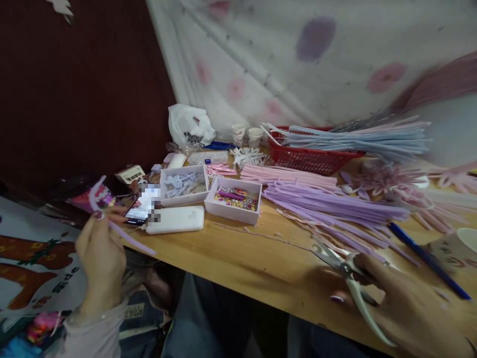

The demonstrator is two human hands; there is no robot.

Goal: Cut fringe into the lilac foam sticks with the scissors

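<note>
My left hand (101, 248) is closed, pinching a light purple pipe cleaner (133, 242) at the table's left edge. One end of the stem curls up above my fingers, and the other slants down to the right. Near those fingers lies a phone (137, 213) with its screen lit. At the right, my right hand (398, 303) holds a pair of scissors (354, 288) with off-white handles, blades apart and pointing up-left. Just beyond the blades is a bundle of purple pipe cleaners (335, 204).
A white power bank (175, 220) lies by two small boxes, one with beads (233, 215), one with purple pieces (184, 199). Behind are pink pipe cleaners (290, 176) and a red basket (313, 161) with blue ones. A blue pen (428, 261) and paper cup (456, 248) stand right.
</note>
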